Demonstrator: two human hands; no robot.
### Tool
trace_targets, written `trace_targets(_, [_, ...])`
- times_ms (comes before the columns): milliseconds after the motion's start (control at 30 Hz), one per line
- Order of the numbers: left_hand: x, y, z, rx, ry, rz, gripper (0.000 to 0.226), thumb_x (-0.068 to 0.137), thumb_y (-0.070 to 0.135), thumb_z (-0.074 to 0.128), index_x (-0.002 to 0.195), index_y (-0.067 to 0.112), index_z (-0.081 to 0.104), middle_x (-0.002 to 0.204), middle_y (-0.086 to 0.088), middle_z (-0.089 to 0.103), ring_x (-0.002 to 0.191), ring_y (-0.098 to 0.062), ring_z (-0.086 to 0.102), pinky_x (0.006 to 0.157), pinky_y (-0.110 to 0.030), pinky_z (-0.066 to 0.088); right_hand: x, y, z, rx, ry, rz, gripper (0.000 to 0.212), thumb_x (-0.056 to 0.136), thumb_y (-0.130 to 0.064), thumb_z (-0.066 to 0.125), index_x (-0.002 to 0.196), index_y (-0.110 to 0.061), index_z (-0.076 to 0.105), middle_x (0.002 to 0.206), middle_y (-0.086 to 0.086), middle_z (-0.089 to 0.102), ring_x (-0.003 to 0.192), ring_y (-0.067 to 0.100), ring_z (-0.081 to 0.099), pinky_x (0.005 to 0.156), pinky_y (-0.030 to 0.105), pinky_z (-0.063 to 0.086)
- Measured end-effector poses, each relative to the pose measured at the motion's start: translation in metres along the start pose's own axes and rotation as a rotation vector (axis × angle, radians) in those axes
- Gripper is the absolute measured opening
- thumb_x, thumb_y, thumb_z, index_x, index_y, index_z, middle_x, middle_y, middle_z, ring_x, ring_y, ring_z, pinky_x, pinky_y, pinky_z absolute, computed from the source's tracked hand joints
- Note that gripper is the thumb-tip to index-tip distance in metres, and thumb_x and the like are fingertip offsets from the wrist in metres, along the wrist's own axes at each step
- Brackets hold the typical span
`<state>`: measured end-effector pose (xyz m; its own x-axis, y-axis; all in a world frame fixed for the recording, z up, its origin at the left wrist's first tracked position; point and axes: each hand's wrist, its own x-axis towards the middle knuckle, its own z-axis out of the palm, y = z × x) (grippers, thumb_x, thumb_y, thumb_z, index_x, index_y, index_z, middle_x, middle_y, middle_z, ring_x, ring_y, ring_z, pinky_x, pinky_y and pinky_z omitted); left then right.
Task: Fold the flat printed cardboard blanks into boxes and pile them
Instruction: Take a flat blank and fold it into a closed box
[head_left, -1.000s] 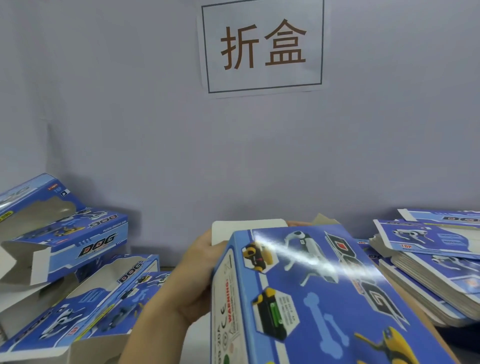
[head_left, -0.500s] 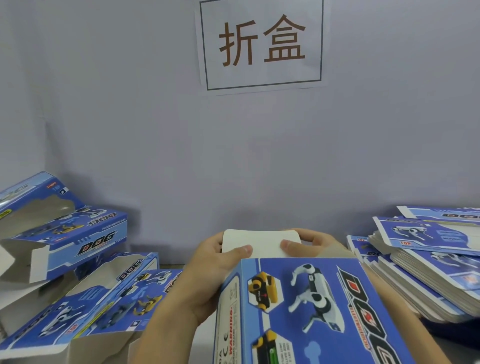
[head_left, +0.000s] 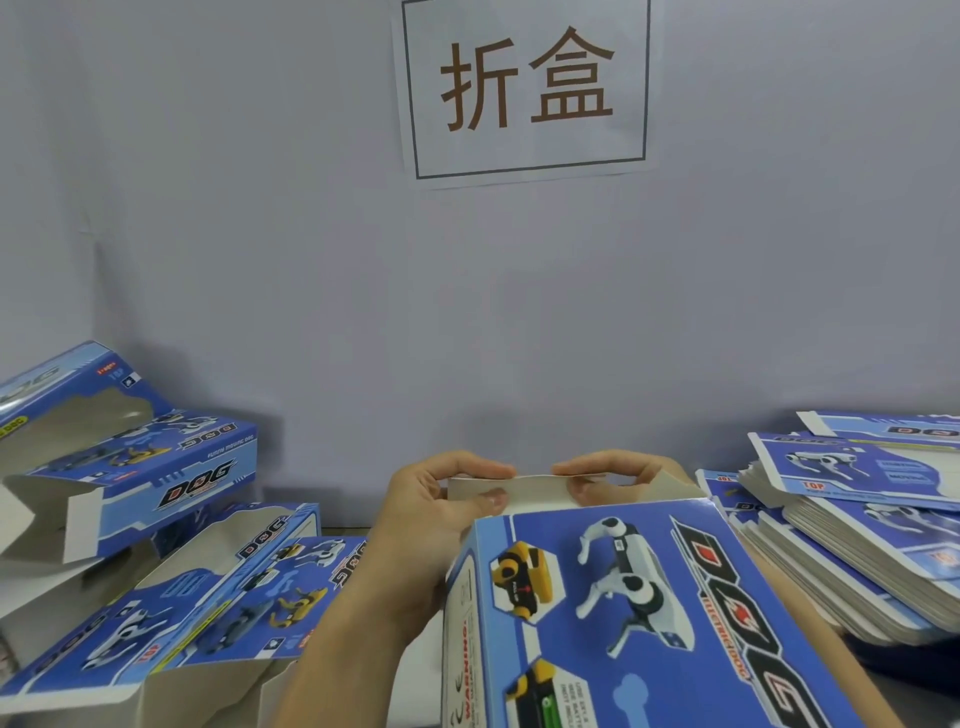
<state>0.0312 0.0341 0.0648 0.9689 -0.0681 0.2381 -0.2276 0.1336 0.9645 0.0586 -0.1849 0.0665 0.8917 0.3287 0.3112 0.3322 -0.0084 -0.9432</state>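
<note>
Two hands at the near centre: left hand (head_left: 426, 514) and right hand (head_left: 613, 475) each pinching the far edge of the white end flap (head_left: 519, 491) of the printed box (head_left: 649, 618). Folded boxes (head_left: 156, 519) piled left, flat blanks (head_left: 857, 519) stacked right, bare table (head_left: 343, 530) between. Beyond, open room up to the grey wall (head_left: 519, 338).

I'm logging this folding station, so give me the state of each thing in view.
Box: erected, held, far end open.
End flap: pinched by both hands, bent over, not yet tucked.
Left hand: pinching flap.
Right hand: pinching flap.
Left boxes: folded, piled, ends open.
Blanks: flat, stacked.
</note>
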Motion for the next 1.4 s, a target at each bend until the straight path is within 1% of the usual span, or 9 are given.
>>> trace_targets(167, [-0.001,0.004,0.001,-0.075,0.056,0.016,0.024,0.091,0.002,0.066,0.099,0.023,0.074,0.088,-0.015,0.076,0.066,-0.028,0.074,0.051,-0.032,0.057,-0.011,-0.014,0.008,0.234,-0.080,0.105,0.036,0.088,-0.034,0.071,0.124,-0.035,0.066,0.097,-0.007,0.078,0.073,0.001,0.071,0.057,0.005,0.048])
trace_targets(267, [0.001,0.008,-0.004,-0.144,0.221,0.041,0.024,0.093,0.002,0.064,0.106,0.022,0.068,0.083,-0.014,0.076,0.059,-0.026,0.072,0.046,-0.032,0.056,-0.014,-0.020,0.011,0.261,-0.228,0.117,0.123,0.045,-0.053,0.095,0.148,-0.009,0.043,0.133,0.008,0.062,0.069,0.001,0.069,0.054,0.009,0.050])
trace_targets(400, [0.000,0.010,-0.014,-0.185,0.400,0.080,0.020,0.091,0.011,0.069,0.110,0.014,0.062,0.082,-0.017,0.076,0.056,-0.027,0.070,0.046,-0.034,0.056,-0.013,-0.037,0.010,0.252,-0.323,0.288,0.057,0.079,-0.046,0.079,0.127,-0.018,0.068,0.129,0.015,0.066,0.114,0.030,0.066,0.083,0.034,0.058])
trace_targets(600, [-0.002,0.018,-0.008,-0.205,0.474,0.233,0.011,0.096,0.028,0.064,0.106,0.025,0.060,0.089,0.000,0.077,0.072,-0.016,0.074,0.051,-0.025,0.054,-0.036,-0.046,0.009,0.314,-0.126,-0.030,0.032,0.074,-0.032,0.077,0.105,-0.032,0.073,0.099,0.011,0.077,0.081,0.031,0.075,0.062,0.032,0.059])
trace_targets(800, [-0.009,0.030,0.023,0.077,0.169,0.344,0.027,0.087,0.061,0.060,0.112,0.049,0.060,0.108,0.025,0.070,0.104,0.002,0.067,0.087,-0.026,0.052,-0.034,-0.046,0.000,0.244,0.234,-0.313,0.050,0.079,-0.026,0.077,0.124,-0.035,0.059,0.106,0.005,0.075,0.084,0.030,0.075,0.059,0.032,0.059])
trace_targets(933, [-0.017,0.031,0.036,0.138,-0.006,0.349,0.066,0.070,0.071,0.058,0.132,0.057,0.041,0.131,0.021,0.058,0.111,0.019,0.054,0.074,-0.001,0.046,-0.034,-0.046,0.005,0.251,0.224,-0.410,0.043,0.076,-0.024,0.073,0.115,-0.039,0.064,0.107,0.002,0.075,0.086,0.029,0.075,0.062,0.032,0.060])
trace_targets(1067, [-0.021,0.038,0.037,0.156,-0.006,0.475,0.084,0.067,0.069,0.071,0.140,0.062,0.029,0.147,0.014,0.049,0.134,-0.008,0.050,0.104,-0.034,0.051,-0.032,-0.054,0.016,0.190,0.267,-0.562,0.059,0.076,-0.025,0.082,0.129,-0.033,0.056,0.114,0.000,0.073,0.096,0.025,0.074,0.070,0.032,0.061])
trace_targets(1300, [-0.022,0.038,0.034,0.234,0.137,0.714,0.100,0.072,0.036,0.082,0.152,0.032,0.022,0.113,0.050,0.054,0.104,0.020,0.058,0.078,-0.005,0.050,-0.031,-0.059,0.027,-0.023,0.157,-0.554,0.072,0.076,-0.019,0.085,0.134,-0.044,0.052,0.131,0.000,0.063,0.107,0.024,0.070,0.083,0.039,0.060])
trace_targets(1400, [-0.020,0.033,0.028,0.267,0.116,0.676,0.090,0.071,0.038,0.081,0.143,0.051,0.030,0.124,0.043,0.052,0.112,0.012,0.059,0.084,-0.011,0.053,-0.027,-0.051,0.030,-0.114,0.230,-0.504,0.068,0.078,-0.008,0.079,0.129,-0.045,0.052,0.126,-0.009,0.062,0.097,0.022,0.072,0.080,0.039,0.062])
